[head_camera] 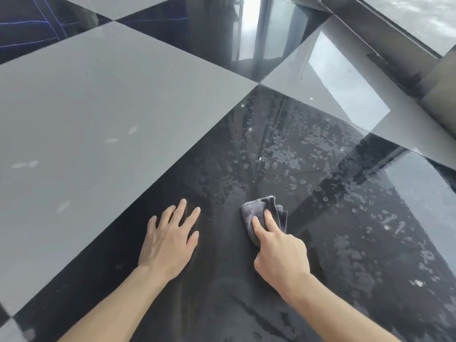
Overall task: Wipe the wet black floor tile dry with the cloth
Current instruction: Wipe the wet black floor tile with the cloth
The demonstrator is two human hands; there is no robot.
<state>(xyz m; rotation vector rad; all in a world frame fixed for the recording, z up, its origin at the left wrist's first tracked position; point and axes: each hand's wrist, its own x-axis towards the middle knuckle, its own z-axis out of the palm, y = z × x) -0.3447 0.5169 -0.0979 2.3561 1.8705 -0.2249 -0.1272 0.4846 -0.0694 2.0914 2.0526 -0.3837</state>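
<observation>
- Two bare hands rest on the black floor tile (308,218), which is glossy and lies between grey tiles (98,107).
- The right hand (281,253) presses a small grey cloth (254,213) onto the black tile; its grip is curled, with two fingers (269,217) stretched over the top of the cloth and the other fingers folded under, so the cloth is held between hand and floor.
- The cloth is crumpled and lies near the middle of the tile, just in front of the right hand.
- The left hand (170,240) lies flat on the tile, well apart from the cloth, with its grip spread and holding nothing.
- Many water drops and patches (283,154) cover the tile beyond and to the right of the cloth.
- Some pale smears (24,164) show on the grey tile at the left.
</observation>
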